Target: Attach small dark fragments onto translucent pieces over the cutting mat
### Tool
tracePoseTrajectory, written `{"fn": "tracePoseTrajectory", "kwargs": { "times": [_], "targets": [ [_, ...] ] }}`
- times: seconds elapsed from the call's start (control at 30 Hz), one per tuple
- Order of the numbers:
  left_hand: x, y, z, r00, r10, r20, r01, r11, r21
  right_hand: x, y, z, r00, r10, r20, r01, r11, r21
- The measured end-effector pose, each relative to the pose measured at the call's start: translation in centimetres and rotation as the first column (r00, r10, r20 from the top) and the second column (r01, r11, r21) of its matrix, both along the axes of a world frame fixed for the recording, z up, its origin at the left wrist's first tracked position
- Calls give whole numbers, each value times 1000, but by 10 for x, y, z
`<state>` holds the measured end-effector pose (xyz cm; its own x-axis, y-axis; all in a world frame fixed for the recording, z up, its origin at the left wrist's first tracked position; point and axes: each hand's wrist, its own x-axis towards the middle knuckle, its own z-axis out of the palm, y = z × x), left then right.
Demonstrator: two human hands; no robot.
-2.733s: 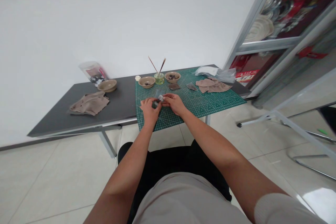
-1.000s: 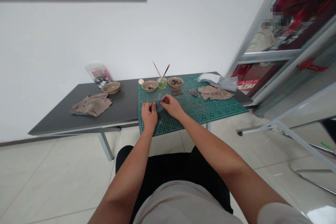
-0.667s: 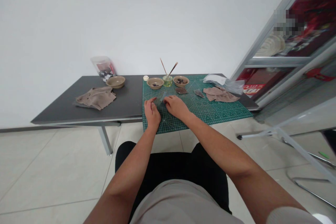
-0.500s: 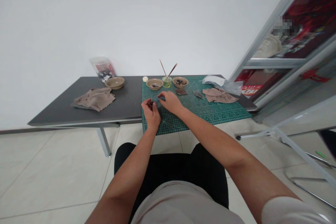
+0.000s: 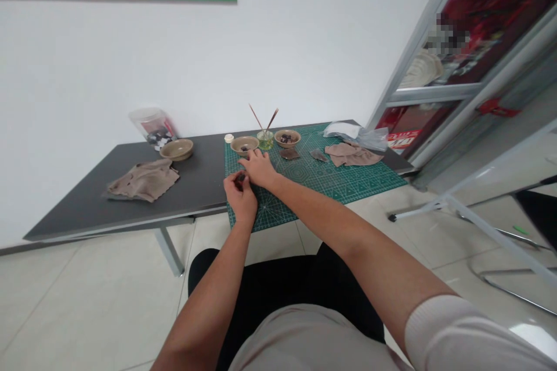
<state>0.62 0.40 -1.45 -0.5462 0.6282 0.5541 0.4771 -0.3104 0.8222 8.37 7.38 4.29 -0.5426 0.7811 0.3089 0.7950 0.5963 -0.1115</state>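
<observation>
**A:** Where were the person's hands?

**B:** Both were over the near left corner of the green mat (image 5: 339,181). The left hand (image 5: 241,194) was curled closed, with thumb and fingertips pinching a small dark piece (image 5: 241,177) just above the mat.

**A:** And the right one?

**B:** The right hand (image 5: 260,167) lay palm down just beyond the left. Its fingers stretched toward the nearer bowl (image 5: 244,145), with the tips close to the rim. Whether it gripped anything underneath could not be told.

**A:** Why was the piece pinched that way?

**B:** Probably because a fingertip hold kept so small a thing steady, in sight and low over the mat.

**A:** What else was on the mat?

**B:** Three vessels stood in a row along the far edge, likely set there to stay within reach. They were the nearer bowl, a glass (image 5: 265,140) with two sticks leaning in it, and a second bowl (image 5: 287,138) of dark bits. A dark scrap (image 5: 289,154) lay just in front of that bowl. A tan cloth (image 5: 351,153) and a clear bag (image 5: 357,131) lay at the right end.

**A:** And off the mat?

**B:** On the dark table (image 5: 87,208), well left of the hands, were another cloth (image 5: 143,181), a third bowl (image 5: 176,149) and a tilted plastic jar (image 5: 152,126).
</observation>
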Motion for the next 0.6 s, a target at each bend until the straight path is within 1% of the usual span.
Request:
{"fn": "tracePoseTrajectory", "kwargs": {
  "times": [0.03, 0.1, 0.13, 0.2, 0.23, 0.3, 0.33, 0.37, 0.43, 0.5, 0.53, 0.6],
  "targets": [
    [-1, 1, 0, 1000, 8, 9, -8, 1000, -4, 1, -2, 3, 1000, 2, -14, -2, 1000, 14],
    [-2, 2, 0, 999, 26, 35, -26, 1000, 2, 5, -6, 10, 994, -4, -110, 7, 1000, 28],
    [-3, 3, 0, 999, 26, 41, -26, 1000, 5, 7, -9, 13, 983, -2, -186, 3, 1000, 5],
    [-4, 3, 0, 999, 7, 38, -7, 1000, 2, 14, -14, 16, 936, 20, -351, -65, 991, -118],
    [-4, 3, 0, 999, -11, 32, 11, 1000, 2, 18, -17, 16, 907, 36, -420, -133, 970, -202],
    [-3, 1, 0, 999, -46, 9, 45, 999, 5, 27, -23, 12, 846, 56, -531, -267, 905, -330],
    [-2, 1, 0, 998, -58, -3, 58, 998, 1, 31, -26, 9, 820, 51, -571, -306, 881, -360],
    [-1, 0, 1, 998, -67, -18, 67, 998, -11, 34, -28, 5, 798, 36, -601, -318, 873, -370],
    [1, -1, 2, 995, -88, -54, 85, 995, -53, 39, -32, -2, 773, -9, -635, -295, 881, -371],
    [3, -1, 3, 990, -126, -67, 120, 990, -79, 43, -32, -4, 776, -31, -630, -259, 895, -364],
    [3, 0, 4, 986, -154, -59, 149, 986, -76, 45, -30, -2, 783, -27, -622, -243, 906, -347],
    [4, 1, 4, 978, -209, -28, 207, 977, -42, 52, -20, 6, 789, -31, -613, -188, 939, -289]
  ]
}}
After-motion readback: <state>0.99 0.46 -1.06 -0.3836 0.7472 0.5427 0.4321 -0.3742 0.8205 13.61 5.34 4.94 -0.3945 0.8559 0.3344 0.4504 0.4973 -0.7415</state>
